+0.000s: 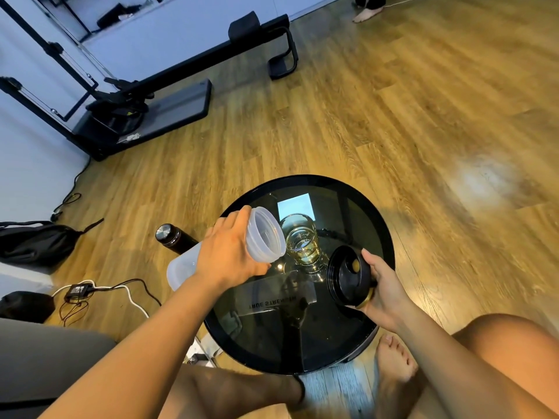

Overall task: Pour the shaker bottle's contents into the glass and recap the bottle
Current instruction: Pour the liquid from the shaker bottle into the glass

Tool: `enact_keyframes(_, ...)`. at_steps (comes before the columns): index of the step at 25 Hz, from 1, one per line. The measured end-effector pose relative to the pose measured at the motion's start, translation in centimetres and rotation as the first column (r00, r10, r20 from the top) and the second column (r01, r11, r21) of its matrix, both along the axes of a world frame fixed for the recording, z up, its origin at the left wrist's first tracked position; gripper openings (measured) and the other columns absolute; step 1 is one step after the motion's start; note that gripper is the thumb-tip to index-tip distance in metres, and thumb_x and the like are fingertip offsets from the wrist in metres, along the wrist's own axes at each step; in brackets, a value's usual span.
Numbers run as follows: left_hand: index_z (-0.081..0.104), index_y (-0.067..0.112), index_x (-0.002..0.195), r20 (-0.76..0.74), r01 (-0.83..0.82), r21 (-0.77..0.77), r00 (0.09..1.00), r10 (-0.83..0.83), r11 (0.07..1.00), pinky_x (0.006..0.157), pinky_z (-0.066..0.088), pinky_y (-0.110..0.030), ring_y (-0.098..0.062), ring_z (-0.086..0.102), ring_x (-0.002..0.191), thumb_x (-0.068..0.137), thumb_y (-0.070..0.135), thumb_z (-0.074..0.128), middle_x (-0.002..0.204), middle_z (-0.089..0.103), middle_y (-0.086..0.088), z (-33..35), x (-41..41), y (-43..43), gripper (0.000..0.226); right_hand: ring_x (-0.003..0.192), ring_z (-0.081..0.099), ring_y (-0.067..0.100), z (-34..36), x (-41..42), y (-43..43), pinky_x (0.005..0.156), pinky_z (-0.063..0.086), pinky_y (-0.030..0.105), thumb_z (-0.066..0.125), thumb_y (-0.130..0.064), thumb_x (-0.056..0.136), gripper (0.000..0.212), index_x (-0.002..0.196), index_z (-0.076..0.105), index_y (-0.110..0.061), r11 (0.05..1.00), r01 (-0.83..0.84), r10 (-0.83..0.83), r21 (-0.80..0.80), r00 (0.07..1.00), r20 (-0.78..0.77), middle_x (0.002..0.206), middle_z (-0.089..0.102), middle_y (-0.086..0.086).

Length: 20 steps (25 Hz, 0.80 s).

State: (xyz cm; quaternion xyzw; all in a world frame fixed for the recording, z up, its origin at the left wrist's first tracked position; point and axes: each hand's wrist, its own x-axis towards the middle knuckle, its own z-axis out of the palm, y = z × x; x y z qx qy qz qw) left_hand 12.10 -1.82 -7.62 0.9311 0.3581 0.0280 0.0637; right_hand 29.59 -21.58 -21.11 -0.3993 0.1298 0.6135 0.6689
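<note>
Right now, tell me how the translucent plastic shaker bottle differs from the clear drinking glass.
The translucent plastic shaker bottle is tipped in the left hand; the clear drinking glass stands upright on the black round table. The bottle looks empty and cloudy; the glass is transparent, holding yellowish liquid. Both are uncapped.

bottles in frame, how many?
2. The translucent shaker bottle is tilted in the left hand by the glass; a black flask stands on the floor behind it. More may be hidden.
</note>
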Motion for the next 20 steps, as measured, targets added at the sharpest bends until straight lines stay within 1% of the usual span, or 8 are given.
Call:
enact_keyframes(4,0.04,0.019,0.148,-0.039,0.001,0.017,0.999,0.0,1.0,0.095,0.047,-0.049,-0.032,0.056,0.116,0.056,0.049,0.088,0.133,0.059,-0.002,0.05,0.09,-0.03,0.108,0.113,0.064,0.041,0.08,0.05,0.0,0.085,0.055,0.049,0.072,-0.046,0.071,0.064,0.127,0.064,-0.017,1.0,-0.005,0.005,-0.004,1.0,0.007,0.125,0.068,0.018)
enact_keyframes(6,0.041,0.018,0.149,-0.052,0.01,0.033,0.999,-0.008,0.999,0.095,0.045,-0.048,-0.033,0.055,0.117,0.056,0.047,0.088,0.133,0.059,-0.003,0.06,0.13,-0.05,0.108,0.114,0.064,0.041,0.16,0.03,0.0,0.087,0.054,0.05,0.072,-0.046,0.07,0.064,0.126,0.064,-0.016,1.0,-0.004,0.004,-0.006,1.0,0.009,0.125,0.068,0.019)
enact_keyframes(13,0.041,0.013,0.152,-0.079,0.043,0.081,0.996,-0.037,0.996,0.094,0.041,-0.047,-0.036,0.055,0.118,0.058,0.043,0.09,0.133,0.06,-0.006,0.5,0.42,-0.1,0.11,0.113,0.063,0.04,0.77,-0.22,-0.02,0.084,0.054,0.047,0.07,-0.046,0.071,0.059,0.122,0.065,-0.016,1.0,-0.007,0.007,-0.014,1.0,0.021,0.124,0.067,0.019)
enact_keyframes(18,0.044,0.011,0.15,-0.104,0.062,0.122,0.993,-0.049,0.991,0.092,0.044,-0.048,-0.038,0.057,0.114,0.054,0.045,0.089,0.132,0.062,-0.009,0.55,0.41,0.23,0.112,0.115,0.062,0.04,0.85,-0.18,-0.03,0.083,0.054,0.047,0.065,-0.044,0.083,0.049,0.124,0.063,-0.017,1.0,-0.008,0.008,-0.017,1.0,0.007,0.127,0.065,0.018)
enact_keyframes(20,0.044,0.011,0.15,-0.111,0.068,0.138,0.992,-0.052,0.988,0.091,0.044,-0.048,-0.038,0.058,0.113,0.052,0.046,0.089,0.132,0.062,-0.009,0.56,0.4,0.4,0.113,0.115,0.062,0.04,0.94,-0.2,-0.02,0.082,0.054,0.047,0.066,-0.045,0.08,0.053,0.125,0.062,-0.018,1.0,-0.014,0.015,-0.021,1.0,0.011,0.127,0.065,0.018)
